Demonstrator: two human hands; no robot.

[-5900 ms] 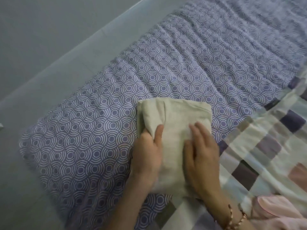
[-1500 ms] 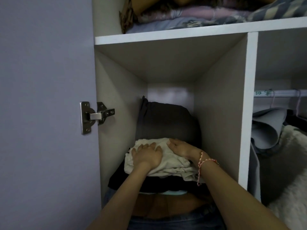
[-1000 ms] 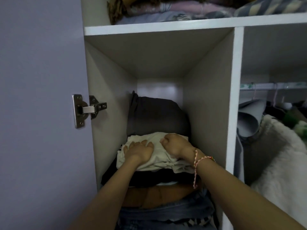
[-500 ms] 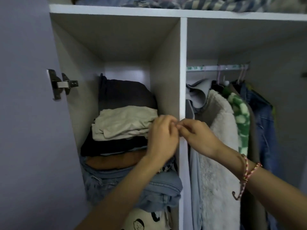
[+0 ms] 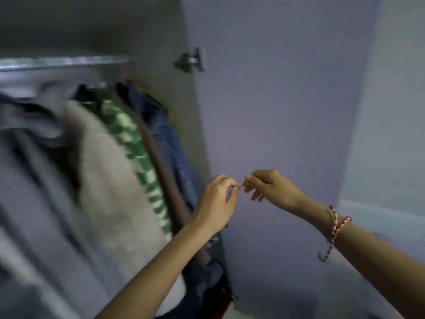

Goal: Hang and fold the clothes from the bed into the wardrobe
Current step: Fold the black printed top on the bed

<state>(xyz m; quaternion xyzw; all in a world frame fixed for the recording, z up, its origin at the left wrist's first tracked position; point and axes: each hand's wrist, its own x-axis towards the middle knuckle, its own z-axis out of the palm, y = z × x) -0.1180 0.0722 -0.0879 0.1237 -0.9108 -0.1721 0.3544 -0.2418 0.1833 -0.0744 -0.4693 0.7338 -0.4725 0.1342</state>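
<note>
We held our left hand (image 5: 216, 199) and right hand (image 5: 269, 187) fingertip to fingertip, fingers curled. Through the blur we could not tell whether they pinched anything. Behind them stood the lilac wardrobe door (image 5: 276, 111). Further left, clothes (image 5: 110, 169) hung from the rail (image 5: 64, 62).
</note>
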